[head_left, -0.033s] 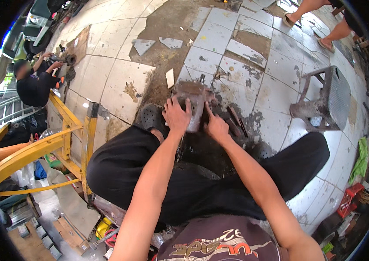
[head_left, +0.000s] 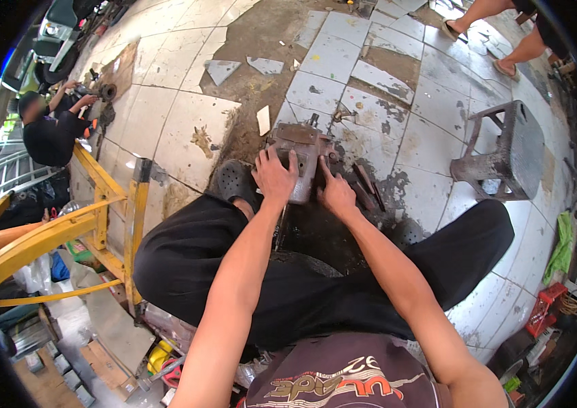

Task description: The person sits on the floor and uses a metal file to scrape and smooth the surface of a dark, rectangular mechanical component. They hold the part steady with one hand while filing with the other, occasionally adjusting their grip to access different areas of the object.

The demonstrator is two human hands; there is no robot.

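Metal housing (head_left: pixel 307 166): lies on the dark, stained ground (head_left: pixel 322 238), ahead of and between a left clog (head_left: pixel 236 182) and a right clog (head_left: pixel 407 233); greyish brown, broad and blocky at the far end, narrower at the near end.
Left hand (head_left: pixel 276 178): lies palm down over the housing's left side, fingers spread, thumb well apart; not wrapped around anything visible.
Right hand (head_left: pixel 337 196): reaches in from the right, index finger stretched to the housing's edge, other fingers curled; cannot tell whether holding anything in the curl.
Weight: probably heavy, judging by the thick, cast look; better shifted with both hands than with one.
Stiffness: rigid, most likely without give under pressure.
Surface: dull and grimy, possibly oily, therefore perhaps slippery against bare skin.
Fragility: probably tough through the main body, less so at the short stub (head_left: pixel 313 121) projecting from the far end.
Best hold: broad side walls, one palm to each, clear of the stub.
Right-hand surroundings: dark bars (head_left: pixel 368 187) just beside the housing; grey stool (head_left: pixel 506 149) farther off, on pale tiles (head_left: pixel 431 129).
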